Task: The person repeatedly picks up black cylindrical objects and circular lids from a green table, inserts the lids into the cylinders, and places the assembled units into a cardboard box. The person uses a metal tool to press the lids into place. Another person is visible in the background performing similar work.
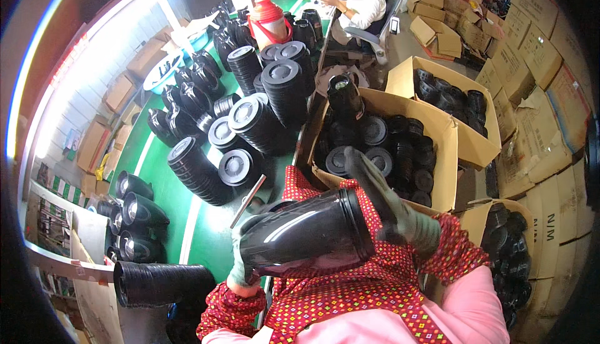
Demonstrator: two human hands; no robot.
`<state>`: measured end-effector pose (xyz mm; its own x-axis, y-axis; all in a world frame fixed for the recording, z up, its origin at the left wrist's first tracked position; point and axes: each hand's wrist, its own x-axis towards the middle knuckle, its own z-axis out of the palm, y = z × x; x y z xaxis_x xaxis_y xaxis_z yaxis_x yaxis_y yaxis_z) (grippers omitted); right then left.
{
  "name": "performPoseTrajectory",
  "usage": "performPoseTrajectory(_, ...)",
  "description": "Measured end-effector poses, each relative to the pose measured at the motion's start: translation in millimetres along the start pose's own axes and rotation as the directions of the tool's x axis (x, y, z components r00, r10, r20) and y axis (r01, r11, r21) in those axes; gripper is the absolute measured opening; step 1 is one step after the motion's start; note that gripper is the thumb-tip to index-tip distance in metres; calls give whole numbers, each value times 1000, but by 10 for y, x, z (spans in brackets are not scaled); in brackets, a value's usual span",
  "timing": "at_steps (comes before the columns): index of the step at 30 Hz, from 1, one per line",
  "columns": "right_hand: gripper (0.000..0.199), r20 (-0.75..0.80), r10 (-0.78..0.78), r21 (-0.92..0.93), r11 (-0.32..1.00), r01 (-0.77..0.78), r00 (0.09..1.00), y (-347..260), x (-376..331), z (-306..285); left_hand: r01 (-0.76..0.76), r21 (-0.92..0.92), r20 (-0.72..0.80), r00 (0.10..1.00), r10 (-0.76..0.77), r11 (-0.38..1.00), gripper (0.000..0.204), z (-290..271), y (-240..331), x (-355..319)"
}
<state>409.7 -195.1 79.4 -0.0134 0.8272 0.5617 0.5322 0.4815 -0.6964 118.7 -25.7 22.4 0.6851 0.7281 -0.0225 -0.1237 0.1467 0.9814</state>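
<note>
A glossy black tapered plastic container (300, 234) with a ridged rim lies sideways in front of my chest. My left hand (240, 258), in a pale knit glove, is closed round its narrower left end; the container hides most of the fingers. A thin metal strip (248, 201) sticks up beside that hand; I cannot tell whether the hand grips it. My right hand (382, 201), in a dark-palmed grey-green glove, is raised beside the container's rim. Its fingers stretch upward with nothing held in them, close to the open carton (451, 169) of black parts.
Stacks of black round lids (250, 119) stand on the green table (161, 184), with black containers (140, 209) at its left edge. Farther back is a red bucket (269, 22). A seated person (365, 6) handles a black part. Cartons (522, 56) line the right side.
</note>
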Motion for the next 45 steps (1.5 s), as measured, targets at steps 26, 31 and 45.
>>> performPoseTrajectory(26, 109, -39, 328, 617, 751, -236, 944, -246, -181, 305, -229, 285, 99, 973, 209, 931, 41, 14, 290, -30)
performPoseTrajectory(31, 105, -290, 167, 438, 898, -25, 942, -207, -501, 659, 79, -165, 139, 989, -56, 983, 54, 18, -32, -42)
performPoseTrajectory(45, 111, 47, -205, -96, 973, 208, 978, -249, -269, 154, 340, -50, 432, 855, -286, 939, 65, 56, -846, 181)
